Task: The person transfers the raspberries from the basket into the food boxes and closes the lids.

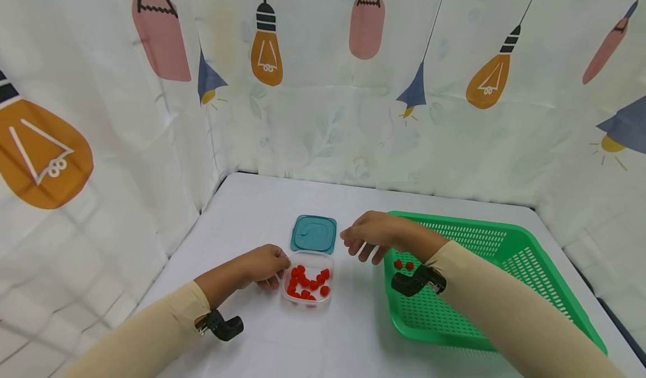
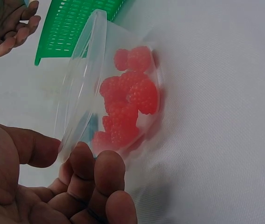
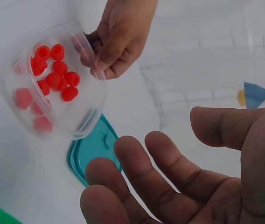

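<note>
A clear plastic container [image 1: 312,260] with several red raspberries [image 2: 121,112] in it stands on the table. My left hand [image 1: 267,264] pinches its left rim between thumb and fingertips, as the left wrist view shows up close. Held in the air to the right of the container is my right hand [image 1: 373,235], palm partly down, with loosely bent fingers apart and nothing in them. Just behind the container lies a teal lid [image 1: 314,234], flat on the table.
A green perforated basket [image 1: 434,313] takes up the table's right side, below my right forearm. A couple of raspberries [image 1: 398,264] show inside it near its left wall. White cloth [image 1: 242,196] covers the table, and a printed curtain [image 1: 313,125] hangs behind it.
</note>
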Demonstrator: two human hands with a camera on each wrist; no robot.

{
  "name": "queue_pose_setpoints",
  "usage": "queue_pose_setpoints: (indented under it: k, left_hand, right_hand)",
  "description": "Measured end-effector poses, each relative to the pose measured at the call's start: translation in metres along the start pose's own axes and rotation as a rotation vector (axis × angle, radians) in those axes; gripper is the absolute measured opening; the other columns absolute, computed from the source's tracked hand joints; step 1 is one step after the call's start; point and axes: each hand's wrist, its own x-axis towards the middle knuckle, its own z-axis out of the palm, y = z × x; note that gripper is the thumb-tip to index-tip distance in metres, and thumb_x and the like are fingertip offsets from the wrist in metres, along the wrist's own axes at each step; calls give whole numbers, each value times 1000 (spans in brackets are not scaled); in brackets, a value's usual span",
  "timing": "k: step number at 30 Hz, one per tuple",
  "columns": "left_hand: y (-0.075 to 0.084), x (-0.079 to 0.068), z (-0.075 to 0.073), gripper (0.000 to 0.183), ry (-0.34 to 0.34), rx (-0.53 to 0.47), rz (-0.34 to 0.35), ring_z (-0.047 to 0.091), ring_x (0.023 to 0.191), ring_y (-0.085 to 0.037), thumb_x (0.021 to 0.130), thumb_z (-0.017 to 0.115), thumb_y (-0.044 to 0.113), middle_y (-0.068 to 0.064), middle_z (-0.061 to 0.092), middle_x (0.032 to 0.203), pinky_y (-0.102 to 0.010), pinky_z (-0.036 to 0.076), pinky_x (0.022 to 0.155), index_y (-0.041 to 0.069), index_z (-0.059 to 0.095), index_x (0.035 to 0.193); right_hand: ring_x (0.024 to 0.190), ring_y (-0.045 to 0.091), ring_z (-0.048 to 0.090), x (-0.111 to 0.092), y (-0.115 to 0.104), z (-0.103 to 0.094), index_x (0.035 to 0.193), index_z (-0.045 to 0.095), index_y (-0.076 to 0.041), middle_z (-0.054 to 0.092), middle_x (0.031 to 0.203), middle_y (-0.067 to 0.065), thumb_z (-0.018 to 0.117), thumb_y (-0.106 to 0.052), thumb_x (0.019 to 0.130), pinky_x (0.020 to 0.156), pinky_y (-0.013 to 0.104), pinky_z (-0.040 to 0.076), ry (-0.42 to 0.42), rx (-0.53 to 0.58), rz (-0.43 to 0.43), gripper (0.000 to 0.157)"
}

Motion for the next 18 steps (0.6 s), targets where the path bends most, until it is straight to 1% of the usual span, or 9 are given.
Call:
queue_pose_setpoints:
  k: [8, 12, 18]
  left_hand:
    - [0, 1, -1, 17, -2, -1, -8, 63, 72, -26, 102, 59, 20, -11, 62, 88, -33, 53, 63, 4, 61, 106]
    - [-1, 2, 0, 18, -1, -2, -11, 63, 72, -25, 103, 59, 21, -11, 62, 88, -33, 53, 64, 4, 61, 106]
    - [-1, 3, 0, 18, 2, 1, -16, 63, 71, -25, 102, 60, 21, -11, 62, 88, -33, 53, 63, 4, 61, 107]
  right_hand:
    - [90, 25, 70, -9, 12, -14, 117, 70, -4, 72, 109, 12, 65, -36, 99, 74, 40, 58, 20, 64, -6, 36]
    - [95, 29, 70, -14, 18, -20, 119, 70, -4, 72, 107, 11, 66, -35, 99, 74, 41, 58, 30, 65, -7, 37]
    - [95, 28, 70, -21, 27, -27, 119, 68, -2, 72, 105, 9, 67, -34, 98, 76, 42, 59, 43, 66, 1, 38]
